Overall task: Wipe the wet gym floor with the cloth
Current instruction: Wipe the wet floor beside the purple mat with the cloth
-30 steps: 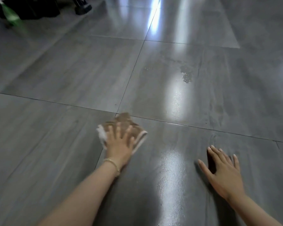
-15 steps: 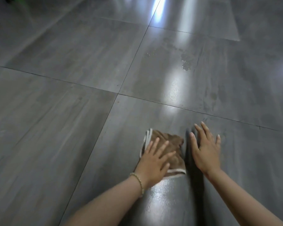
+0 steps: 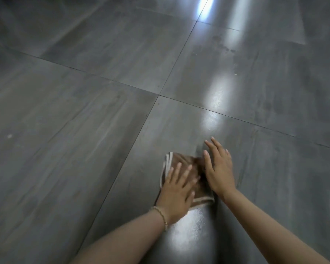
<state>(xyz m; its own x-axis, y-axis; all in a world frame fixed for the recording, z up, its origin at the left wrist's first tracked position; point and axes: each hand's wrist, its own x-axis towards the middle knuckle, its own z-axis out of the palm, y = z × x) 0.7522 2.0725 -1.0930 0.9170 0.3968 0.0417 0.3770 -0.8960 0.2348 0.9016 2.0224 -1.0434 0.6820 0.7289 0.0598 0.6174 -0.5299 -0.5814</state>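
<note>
A folded brown cloth (image 3: pixel 187 168) with pale edging lies on a glossy grey tiled floor (image 3: pixel 84 130). The left hand (image 3: pixel 176 195), fingers spread, presses flat on it. The right hand (image 3: pixel 218 168) rests open beside it, seemingly overlapping the cloth's right edge. A beaded bracelet (image 3: pixel 161 214) circles the left wrist.

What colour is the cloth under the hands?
Brown folded cloth with a whitish striped edge, seen in the head view.
</note>
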